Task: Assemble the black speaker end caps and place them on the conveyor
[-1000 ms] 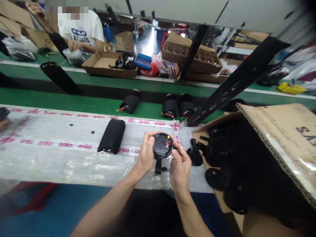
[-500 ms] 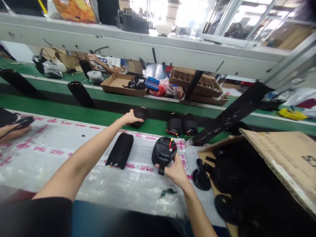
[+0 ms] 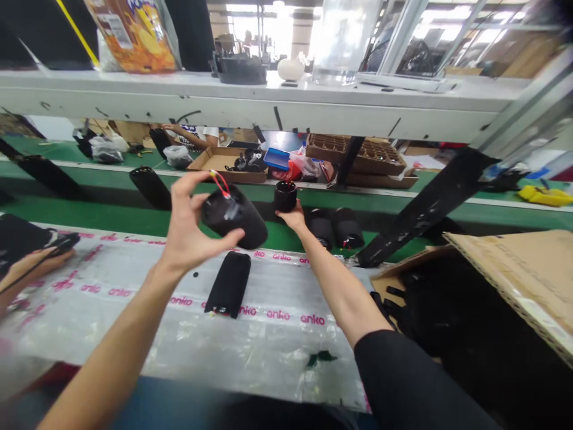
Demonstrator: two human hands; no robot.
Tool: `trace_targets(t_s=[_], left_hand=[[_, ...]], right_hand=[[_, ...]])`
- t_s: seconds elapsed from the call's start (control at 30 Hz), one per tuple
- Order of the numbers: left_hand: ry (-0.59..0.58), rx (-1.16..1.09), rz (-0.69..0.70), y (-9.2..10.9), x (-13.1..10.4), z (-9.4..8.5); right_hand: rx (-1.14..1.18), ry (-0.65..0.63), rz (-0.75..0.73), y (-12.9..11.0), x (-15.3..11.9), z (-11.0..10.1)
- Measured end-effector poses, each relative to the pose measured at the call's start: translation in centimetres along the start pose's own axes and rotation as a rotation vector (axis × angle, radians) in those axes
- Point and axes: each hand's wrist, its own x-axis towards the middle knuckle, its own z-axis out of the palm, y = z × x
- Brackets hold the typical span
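Observation:
My left hand (image 3: pixel 185 224) grips a black cylindrical speaker body (image 3: pixel 239 218) and holds it tilted above the work surface. Red and yellow wires stick up from its near end. Farther off, over the green belt, my right hand (image 3: pixel 292 216) is closed around the lower part of another black cylindrical speaker body (image 3: pixel 285 196), which is upright. Whether that one touches the belt, I cannot tell. Below my left hand, a black fabric-covered sleeve (image 3: pixel 229 283) lies on the plastic-covered table (image 3: pixel 268 340).
Two black cylinders (image 3: pixel 347 228) lie on the green belt (image 3: pixel 107 218), right of my right hand. An open cardboard box (image 3: pixel 514 269) with black parts stands at right, near a slanted black post (image 3: pixel 430 206). A shelf (image 3: pixel 250 107) crosses above. Another person's hand (image 3: pixel 36 269) is at left.
My left hand has lifted a speaker body off the belt and nearer to me. My right hand has reached forward to the belt; the strapped black part it held over the table is gone from there.

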Motion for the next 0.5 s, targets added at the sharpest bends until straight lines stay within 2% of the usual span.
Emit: trace_targets(t_s=[0.07,0.13,0.23,0.33,0.4,0.47,0.5], left_hand=[[-0.121,-0.133,0.034,2.8,-2.8,1.1],[-0.255,-0.225,0.049,4.6,-5.9,3.1],[-0.445,-0.335,0.020,5.7,-10.2,6.8],[-0.511,-0.523,-0.085,6.1,-13.8,10.1],[-0.497,-0.625,-0.193,6.7,-15.8,11.5],[-0.459,-0.680,-0.306,7.6,-17.6,12.4],[-0.434,-0.685,-0.343,8.0,-18.3,12.8]], right_hand=[[0.016,-0.046,0.025,0.2,-0.2,-0.3],[0.034,-0.089,0.036,0.1,-1.0,-1.5],[0.083,-0.161,0.023,-0.2,-4.1,-5.4],[0.194,-0.305,-0.016,0.6,-10.7,-10.9],[0.418,-0.482,-0.078,2.1,-16.5,-14.4],[0.534,-0.626,-0.071,4.1,-22.2,-16.7],[0.573,-0.648,-0.071,5.1,-24.6,-17.2]])
